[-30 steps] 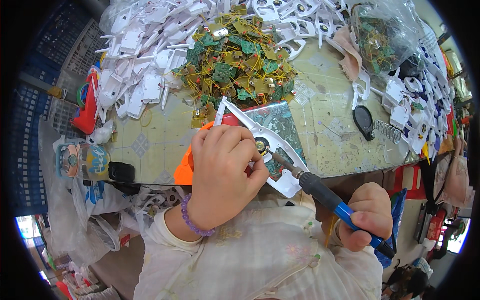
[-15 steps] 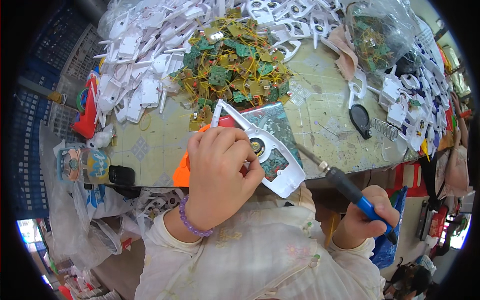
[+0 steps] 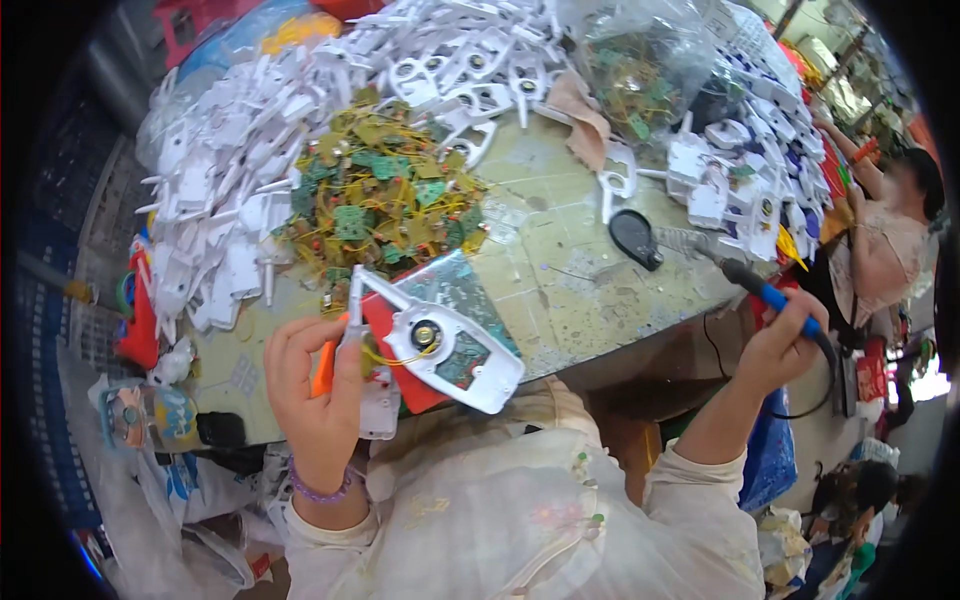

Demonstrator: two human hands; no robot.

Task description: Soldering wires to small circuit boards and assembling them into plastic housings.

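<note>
Right hand (image 3: 775, 345) has swung the soldering iron (image 3: 765, 292) away to the table's (image 3: 570, 290) right edge, fingers clenched round it. Left hand (image 3: 315, 395) pinches the white casing (image 3: 445, 345) over the near edge; loose grip risks dropping it.

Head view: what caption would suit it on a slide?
Left hand lifts a white plastic housing; right hand holds a soldering iron aside.

Bright, even daylight fills the scene, strongest toward the upper right, where the background washes out. The bench (image 3: 590, 260) shows soft, faint shadows. Fisheye bending curves straight edges near the dark circular rim. Detail softens at the edges; the centre stays sharp.
</note>
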